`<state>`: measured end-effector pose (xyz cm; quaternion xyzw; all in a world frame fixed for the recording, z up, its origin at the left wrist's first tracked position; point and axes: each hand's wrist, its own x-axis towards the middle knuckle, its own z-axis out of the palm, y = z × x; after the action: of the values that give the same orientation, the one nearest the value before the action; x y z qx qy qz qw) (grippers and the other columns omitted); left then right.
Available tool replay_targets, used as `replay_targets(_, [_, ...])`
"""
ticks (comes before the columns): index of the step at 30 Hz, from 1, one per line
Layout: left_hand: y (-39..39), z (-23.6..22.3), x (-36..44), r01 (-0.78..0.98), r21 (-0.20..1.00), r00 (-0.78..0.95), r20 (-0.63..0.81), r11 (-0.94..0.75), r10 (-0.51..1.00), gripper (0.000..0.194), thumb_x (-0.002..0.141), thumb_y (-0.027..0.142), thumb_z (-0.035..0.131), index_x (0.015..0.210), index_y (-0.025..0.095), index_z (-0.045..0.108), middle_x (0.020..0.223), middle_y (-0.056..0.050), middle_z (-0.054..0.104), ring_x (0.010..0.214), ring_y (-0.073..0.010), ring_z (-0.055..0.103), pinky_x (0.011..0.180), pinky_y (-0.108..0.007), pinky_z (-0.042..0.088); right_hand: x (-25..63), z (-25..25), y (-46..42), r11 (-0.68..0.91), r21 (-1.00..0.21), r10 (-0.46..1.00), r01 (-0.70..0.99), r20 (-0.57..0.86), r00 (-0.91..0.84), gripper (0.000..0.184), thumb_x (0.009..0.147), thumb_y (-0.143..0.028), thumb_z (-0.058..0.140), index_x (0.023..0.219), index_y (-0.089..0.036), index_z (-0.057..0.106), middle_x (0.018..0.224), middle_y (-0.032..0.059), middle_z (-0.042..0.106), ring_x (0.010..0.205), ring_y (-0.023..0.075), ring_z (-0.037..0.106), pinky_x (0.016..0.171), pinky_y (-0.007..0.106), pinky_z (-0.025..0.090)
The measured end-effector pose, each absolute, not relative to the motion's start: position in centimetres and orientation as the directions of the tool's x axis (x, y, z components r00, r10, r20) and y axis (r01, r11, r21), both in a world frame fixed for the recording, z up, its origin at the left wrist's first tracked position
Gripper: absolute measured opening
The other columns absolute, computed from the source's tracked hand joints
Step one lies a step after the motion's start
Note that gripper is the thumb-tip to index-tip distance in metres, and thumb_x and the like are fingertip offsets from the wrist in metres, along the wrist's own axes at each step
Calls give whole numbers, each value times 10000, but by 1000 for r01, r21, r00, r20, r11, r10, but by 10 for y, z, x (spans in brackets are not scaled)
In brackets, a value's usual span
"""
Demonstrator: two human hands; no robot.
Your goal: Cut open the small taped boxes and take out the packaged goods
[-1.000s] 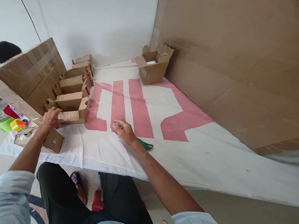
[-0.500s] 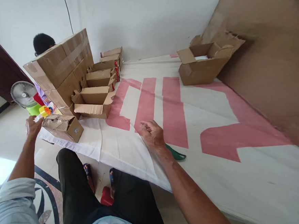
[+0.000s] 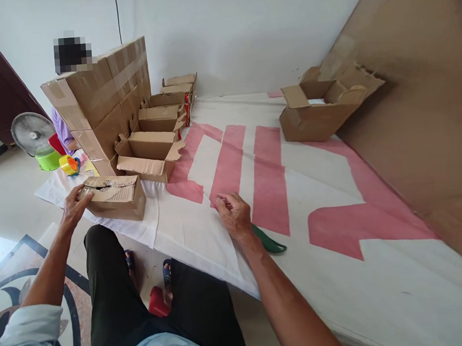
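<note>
My left hand (image 3: 74, 206) grips the left end of a closed cardboard box (image 3: 117, 206), its thumb on the top. The box lies at the table's front left edge, and its top flaps look worn, with a dark gap between them. My right hand (image 3: 234, 213) is closed, fingers curled, over the white and pink cloth (image 3: 269, 186). Whatever its fingers may hold is hidden. Beside the right wrist lies a green curved object (image 3: 270, 241), partly covered by the forearm.
Open cardboard boxes (image 3: 146, 155) stand in a row beside a wall of taped cartons (image 3: 103, 103). Another open box (image 3: 310, 117) sits at the back right, against a large cardboard sheet (image 3: 419, 102). A yellow tape roll (image 3: 69, 165) lies at left. Behind the cartons is a person (image 3: 64, 132).
The closed box has turned, and its right end has shifted right. My left hand has moved right with it and now wraps its left end. The right hand stays nearly in place.
</note>
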<state>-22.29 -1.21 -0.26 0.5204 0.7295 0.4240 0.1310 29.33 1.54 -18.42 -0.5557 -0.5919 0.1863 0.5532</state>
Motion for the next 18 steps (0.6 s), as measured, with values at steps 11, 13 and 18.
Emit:
replay_targets(11, [-45,-35,-105,508,855,-71,164,-106,984,723,854,728,833,1379,233,805,1230,-111,802,1128,-326,761,915,-419,636,276,-161,3,317,-901,930,295,356,89,398,995,-563,635,1099,-221,810,1136,132,823,1004,284,766,845,423,646])
replay_targets(13, [-37,-39,-99,481,861,-43,211,-164,977,603,883,692,811,1274,233,836,1337,-128,784,1295,-358,734,1039,-457,633,271,-158,1,337,-906,934,258,355,27,411,1004,-571,621,1114,-218,801,1149,127,821,1036,287,768,881,426,647])
replay_targets(18, [-15,-48,-92,319,924,12,218,-210,976,440,944,623,741,1101,235,875,1581,-138,728,1626,-403,546,1368,-523,463,269,-153,-11,370,-882,927,292,373,-47,380,1062,-536,578,1127,-232,798,1134,104,813,1024,277,759,867,408,637])
